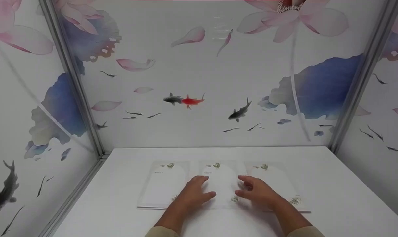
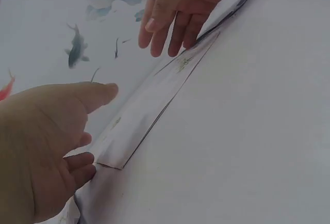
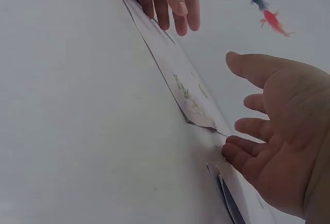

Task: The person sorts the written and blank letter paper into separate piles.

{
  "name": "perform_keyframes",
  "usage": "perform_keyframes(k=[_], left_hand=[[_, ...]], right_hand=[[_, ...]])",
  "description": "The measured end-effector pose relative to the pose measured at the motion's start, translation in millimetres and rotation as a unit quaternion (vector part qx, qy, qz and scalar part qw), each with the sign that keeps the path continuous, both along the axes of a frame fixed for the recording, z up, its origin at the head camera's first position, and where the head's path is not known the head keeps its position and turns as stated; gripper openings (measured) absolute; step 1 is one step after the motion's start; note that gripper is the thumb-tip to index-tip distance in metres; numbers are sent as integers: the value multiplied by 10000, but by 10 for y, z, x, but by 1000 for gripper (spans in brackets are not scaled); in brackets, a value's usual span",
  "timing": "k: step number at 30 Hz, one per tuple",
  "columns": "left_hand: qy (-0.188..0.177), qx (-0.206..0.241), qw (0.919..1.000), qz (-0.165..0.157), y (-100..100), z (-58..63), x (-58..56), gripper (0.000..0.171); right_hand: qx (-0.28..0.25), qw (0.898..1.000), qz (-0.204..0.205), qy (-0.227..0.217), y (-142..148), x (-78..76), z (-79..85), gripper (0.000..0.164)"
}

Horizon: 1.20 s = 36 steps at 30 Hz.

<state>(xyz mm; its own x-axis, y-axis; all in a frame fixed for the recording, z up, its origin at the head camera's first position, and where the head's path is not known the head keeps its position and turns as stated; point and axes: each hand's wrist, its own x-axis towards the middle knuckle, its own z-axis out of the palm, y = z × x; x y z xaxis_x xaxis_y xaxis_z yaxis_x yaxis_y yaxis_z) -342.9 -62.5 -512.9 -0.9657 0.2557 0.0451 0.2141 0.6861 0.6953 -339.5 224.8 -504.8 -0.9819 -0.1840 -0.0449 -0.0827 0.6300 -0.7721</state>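
Three pale paper sheets or cards with small green plant prints lie side by side on a white table: a left card [image 1: 159, 187], a middle card [image 1: 218, 187] and a right card [image 1: 278, 184]. My left hand [image 1: 195, 192] hovers over the gap between the left and middle cards, fingers spread and thumb pointing inward. Over the gap between the middle and right cards, my right hand [image 1: 256, 192] mirrors it, palm inward. Nothing is in either hand. In the left wrist view the middle card [image 2: 149, 110] lies below both hands.
White panels with painted lotus flowers, leaves and fish surround the table [image 1: 113, 184] at the back and both sides. Metal posts stand at the back left corner [image 1: 84, 98] and back right corner [image 1: 353, 92]. White tabletop extends in front of the cards.
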Motion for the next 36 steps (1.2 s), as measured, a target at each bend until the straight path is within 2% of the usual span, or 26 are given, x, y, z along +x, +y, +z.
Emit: perform_keyframes(k=[2, 5, 8, 13, 20, 25, 29, 36], left_hand=[[53, -582, 9982, -168, 15, -13, 8, 76], [150, -1345, 9902, -339, 41, -12, 18, 78], [148, -1636, 9857, -377, 64, -12, 25, 79], [-77, -1627, 9862, -310, 83, -12, 28, 83], [-24, -1514, 9878, -367, 73, 6, 48, 81], [-19, -1520, 9880, -275, 84, 5, 51, 78], [193, -1715, 9848, -173, 98, -22, 44, 73], [384, -1629, 9859, 42, 130, -46, 15, 64]], right_hand=[[235, 9997, 73, -77, -16, 7, -11, 77], [610, 9979, 202, -85, -35, 11, -29, 77], [938, 9950, 329, 8, -45, 14, -46, 76], [998, 9943, 356, 91, -43, 30, -54, 72], [994, 9939, 451, 147, -23, 32, -64, 69], [943, 9952, 225, 132, -40, 10, -75, 66], [922, 9956, 2, 143, -77, -5, -80, 63], [990, 9935, 89, 555, -110, -12, -79, 48]])
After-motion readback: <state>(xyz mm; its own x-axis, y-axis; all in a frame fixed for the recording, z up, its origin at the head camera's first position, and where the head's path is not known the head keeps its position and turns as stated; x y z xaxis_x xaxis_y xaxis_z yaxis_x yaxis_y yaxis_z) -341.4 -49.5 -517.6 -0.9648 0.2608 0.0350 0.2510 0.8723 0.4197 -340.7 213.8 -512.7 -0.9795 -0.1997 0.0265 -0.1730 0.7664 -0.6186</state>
